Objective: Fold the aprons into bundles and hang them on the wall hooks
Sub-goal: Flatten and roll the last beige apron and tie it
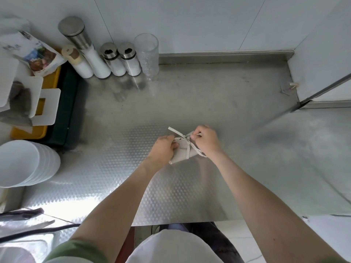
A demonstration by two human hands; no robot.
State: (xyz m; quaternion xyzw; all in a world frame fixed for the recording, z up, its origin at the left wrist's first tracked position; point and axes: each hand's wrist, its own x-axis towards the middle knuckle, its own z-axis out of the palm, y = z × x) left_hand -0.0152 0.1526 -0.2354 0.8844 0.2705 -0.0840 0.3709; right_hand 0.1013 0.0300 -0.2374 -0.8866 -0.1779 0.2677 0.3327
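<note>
A small beige apron bundle [182, 152] lies folded on the steel counter [237, 114], near its middle. Thin beige straps [177, 132] cross over its top in a knot. My left hand [164, 149] grips the bundle's left side and pinches a strap end. My right hand [206, 139] pinches the other strap at the knot, on the bundle's right. One strap end sticks out up and left, and a loop hangs by my right wrist. No wall hooks are in view.
Several shakers [121, 59] and a clear glass [147, 56] stand along the back wall. A dark tray [68, 109] and a yellow bin [28, 132] sit at the left, with stacked white bowls [26, 164] in front. A cabinet edge [322, 92] juts in at the right.
</note>
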